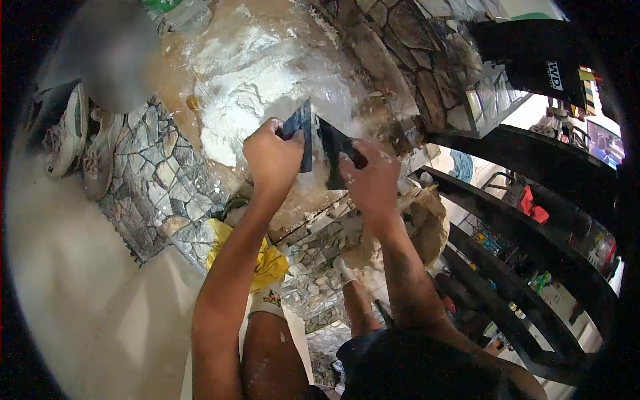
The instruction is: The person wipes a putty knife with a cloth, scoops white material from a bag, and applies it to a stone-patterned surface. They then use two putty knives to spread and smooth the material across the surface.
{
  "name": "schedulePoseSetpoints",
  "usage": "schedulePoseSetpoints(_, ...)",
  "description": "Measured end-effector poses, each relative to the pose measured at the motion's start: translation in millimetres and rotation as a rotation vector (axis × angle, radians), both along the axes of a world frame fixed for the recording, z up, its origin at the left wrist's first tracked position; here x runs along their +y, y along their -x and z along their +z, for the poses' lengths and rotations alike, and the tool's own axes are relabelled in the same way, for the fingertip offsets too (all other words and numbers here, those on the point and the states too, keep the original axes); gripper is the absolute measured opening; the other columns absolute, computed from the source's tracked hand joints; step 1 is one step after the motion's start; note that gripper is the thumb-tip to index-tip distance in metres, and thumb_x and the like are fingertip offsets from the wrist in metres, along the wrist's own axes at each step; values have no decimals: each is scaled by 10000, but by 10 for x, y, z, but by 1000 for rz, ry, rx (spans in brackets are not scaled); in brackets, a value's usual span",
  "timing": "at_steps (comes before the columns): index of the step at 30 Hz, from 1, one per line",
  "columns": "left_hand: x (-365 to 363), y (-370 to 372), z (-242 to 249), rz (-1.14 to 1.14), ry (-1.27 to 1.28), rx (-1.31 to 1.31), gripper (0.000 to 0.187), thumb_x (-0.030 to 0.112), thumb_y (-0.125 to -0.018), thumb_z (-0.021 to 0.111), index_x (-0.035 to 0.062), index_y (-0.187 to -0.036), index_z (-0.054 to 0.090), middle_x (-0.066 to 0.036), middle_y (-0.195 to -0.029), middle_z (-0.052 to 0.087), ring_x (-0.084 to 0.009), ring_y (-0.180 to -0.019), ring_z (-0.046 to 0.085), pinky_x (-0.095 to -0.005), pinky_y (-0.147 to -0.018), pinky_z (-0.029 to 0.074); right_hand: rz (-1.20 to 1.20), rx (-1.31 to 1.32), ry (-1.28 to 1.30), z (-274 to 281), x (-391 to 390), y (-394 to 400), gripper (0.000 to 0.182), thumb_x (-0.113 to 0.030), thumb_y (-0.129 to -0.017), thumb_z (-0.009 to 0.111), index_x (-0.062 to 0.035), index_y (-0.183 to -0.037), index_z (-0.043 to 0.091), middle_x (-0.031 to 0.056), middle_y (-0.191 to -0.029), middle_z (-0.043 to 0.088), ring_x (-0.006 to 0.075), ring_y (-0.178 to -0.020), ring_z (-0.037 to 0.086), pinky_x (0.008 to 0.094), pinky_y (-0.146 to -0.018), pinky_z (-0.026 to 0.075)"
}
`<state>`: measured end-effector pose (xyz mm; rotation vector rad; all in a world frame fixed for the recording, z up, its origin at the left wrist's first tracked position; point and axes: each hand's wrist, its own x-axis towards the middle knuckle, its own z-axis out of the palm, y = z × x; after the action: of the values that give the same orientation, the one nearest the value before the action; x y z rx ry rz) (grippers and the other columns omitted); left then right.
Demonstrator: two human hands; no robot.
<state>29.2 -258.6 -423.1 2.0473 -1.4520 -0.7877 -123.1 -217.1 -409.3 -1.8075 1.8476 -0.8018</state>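
Observation:
My left hand (272, 155) is closed on a dark, flat scraper (307, 141), its thumb pressed against the face. Close beside it, my right hand (370, 175) grips a black scraper (328, 145) of similar size, with pale dust on the fingers. The two blades stand edge-up at an angle to each other, and their upper corners nearly meet. Just beyond them a heap of white powder (250, 83) spreads over a brown, dusted sheet (175, 73) on the floor. Some of the powder lies behind the blades.
A torn brown paper bag (427, 223) stands right of my right forearm. Yellow cloth or plastic (267, 263) lies by my left foot. Black railing bars (527, 213) run along the right, beside stone-patterned flooring (160, 177). At left are another person's shoes (67, 137).

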Motion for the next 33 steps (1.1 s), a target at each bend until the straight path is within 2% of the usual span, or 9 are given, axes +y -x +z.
schedulePoseSetpoints(1,-9,-7,-8,5,9,-12,202,145,-631,695,-17,-695,593,-174,-606,588,-316,-555,594,-358,-541,455,-14,16,44,-18,11,15,205,-66,-697,662,22,-866,587,155,-768,594,251,-663,584,357,-603,438)
schedulePoseSetpoints(4,-19,-45,-28,51,48,23,207,154,-629,698,-12,-693,594,-167,-603,589,-309,-546,590,-357,-539,455,-176,-76,-313,88,11,45,250,-79,-721,659,18,-927,555,141,-737,581,232,-610,555,350,-571,426)
schedulePoseSetpoints(10,145,-9,263,49,-114,33,218,206,-650,679,11,-703,595,-156,-590,579,-305,-525,576,-358,-533,454,-48,-113,96,-282,-141,103,270,-85,-748,645,3,-947,484,122,-686,557,244,-548,507,348,-520,413)
schedulePoseSetpoints(14,206,68,165,-58,-84,99,205,210,-663,662,22,-689,584,-158,-584,562,-316,-527,564,-367,-538,451,-107,-192,-56,-233,-115,-143,218,-56,-754,625,4,-899,474,140,-688,553,232,-561,516,349,-524,414)
schedulePoseSetpoints(19,96,4,4,-140,48,-71,226,179,-640,657,3,-780,628,-196,-660,593,-350,-615,593,-392,-584,474,-127,-257,-193,32,-149,-324,212,-26,-742,611,14,-881,456,149,-668,542,208,-543,490,343,-506,397)
schedulePoseSetpoints(22,21,-51,-14,-101,37,-80,254,179,-626,664,-1,-803,636,-199,-665,598,-356,-628,597,-396,-598,479,-112,-157,-111,68,-128,-298,194,-47,-769,573,0,-897,436,205,-661,536,389,-613,559,425,-538,416)
schedulePoseSetpoints(25,12,-88,-22,-18,57,-33,255,184,-631,671,1,-803,635,-194,-672,603,-358,-628,597,-388,-605,481,-136,-141,-221,142,-158,-229,201,-45,-762,582,2,-904,447,210,-721,545,365,-638,560,413,-558,417)
schedulePoseSetpoints(31,171,-38,168,-7,58,56,266,226,-653,657,20,-822,642,-195,-672,604,-351,-617,598,-391,-620,481,-224,-134,23,18,-299,-204,215,-34,-704,633,8,-820,457,164,-653,532,260,-556,517,372,-533,407)
schedulePoseSetpoints(33,195,19,227,-95,-4,11,204,185,-659,674,14,-758,623,-167,-658,609,-290,-578,599,-359,-567,466,-216,-105,55,13,-323,-269,212,-35,-704,636,3,-809,455,148,-642,527,242,-546,507,361,-524,404)
